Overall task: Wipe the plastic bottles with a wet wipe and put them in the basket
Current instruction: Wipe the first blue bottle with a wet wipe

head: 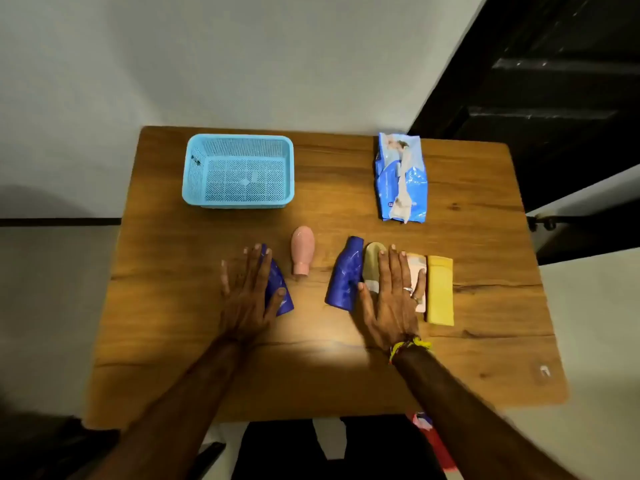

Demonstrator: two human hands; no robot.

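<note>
Head view gives us a row of plastic bottles lying on their sides across the wooden table [485, 237], long axes running roughly away from us: a dark blue bottle [343, 275] tilted with its narrow end far, a pink bottle [302, 249] cap toward us, a second blue bottle [278, 289], a beige bottle [372, 258], a pale pink bottle [417, 271] and a yellow bottle [440, 289]. Our left hand [247, 289] lies flat, fingers straight, on the second blue bottle; our right hand [391, 299] rests flat across the beige and pale pink ones. Farther back sit the light blue basket [239, 202] and the wet wipe pack [401, 178].
</note>
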